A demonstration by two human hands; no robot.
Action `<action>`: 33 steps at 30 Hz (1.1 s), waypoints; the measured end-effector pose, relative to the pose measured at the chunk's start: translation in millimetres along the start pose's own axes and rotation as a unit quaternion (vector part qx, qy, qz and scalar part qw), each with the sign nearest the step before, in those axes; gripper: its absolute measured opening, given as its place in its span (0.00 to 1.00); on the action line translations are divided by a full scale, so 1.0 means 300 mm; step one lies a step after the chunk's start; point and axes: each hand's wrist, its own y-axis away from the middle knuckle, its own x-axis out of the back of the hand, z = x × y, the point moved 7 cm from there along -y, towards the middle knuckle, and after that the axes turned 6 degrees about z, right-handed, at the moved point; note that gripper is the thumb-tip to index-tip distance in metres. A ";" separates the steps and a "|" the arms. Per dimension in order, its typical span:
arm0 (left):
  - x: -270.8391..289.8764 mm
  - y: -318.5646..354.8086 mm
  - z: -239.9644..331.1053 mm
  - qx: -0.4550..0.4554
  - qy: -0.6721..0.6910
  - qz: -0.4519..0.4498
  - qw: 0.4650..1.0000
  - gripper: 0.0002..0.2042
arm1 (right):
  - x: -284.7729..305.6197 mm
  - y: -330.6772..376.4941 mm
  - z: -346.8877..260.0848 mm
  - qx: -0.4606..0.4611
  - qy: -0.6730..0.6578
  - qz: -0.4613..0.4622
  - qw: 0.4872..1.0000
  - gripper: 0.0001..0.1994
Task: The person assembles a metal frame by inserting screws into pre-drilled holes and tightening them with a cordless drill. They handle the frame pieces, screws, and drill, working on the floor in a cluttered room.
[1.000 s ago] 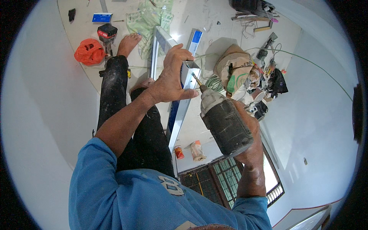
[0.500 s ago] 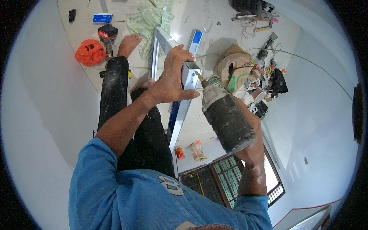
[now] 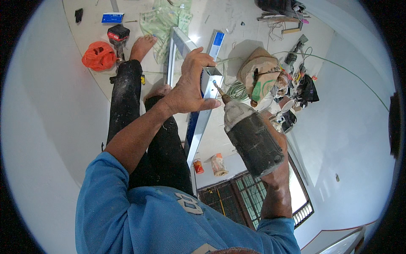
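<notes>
Drill [image 3: 253, 144], scuffed, blk w/ gry nose [image 3: 237, 113]

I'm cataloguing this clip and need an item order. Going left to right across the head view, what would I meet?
Orange-red plastic bag, black-and-red cordless tool on the floor, bare foot, left hand gripping a metal tube, power drill held in the right hand, black bag-like item.
</notes>
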 end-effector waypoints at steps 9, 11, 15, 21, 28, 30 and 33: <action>0.005 -0.004 0.020 -0.003 0.000 0.004 1.000 0.52 | 0.002 -0.004 0.014 -0.005 -0.042 0.005 0.999 0.35; 0.004 -0.006 0.015 0.002 -0.005 0.000 1.000 0.52 | 0.008 -0.008 -0.014 0.004 -0.012 -0.001 1.000 0.35; -0.004 -0.006 0.008 -0.007 -0.002 0.000 1.000 0.52 | 0.009 -0.024 -0.028 0.045 0.056 0.004 0.997 0.37; -0.005 -0.002 -0.004 -0.004 -0.006 0.001 1.000 0.50 | 0.017 -0.048 -0.081 0.061 0.104 -0.015 0.993 0.36; 0.011 -0.002 0.005 0.013 -0.009 -0.014 1.000 0.52 | 0.057 -0.031 -0.039 -0.015 0.005 0.009 1.000 0.35; 0.021 -0.001 0.017 0.038 -0.009 -0.023 0.999 0.52 | 0.066 -0.019 0.029 -0.028 -0.035 0.064 0.997 0.31; 0.029 -0.013 0.038 0.059 -0.013 -0.039 0.997 0.52 | 0.046 -0.054 0.133 -0.001 -0.009 0.116 0.993 0.29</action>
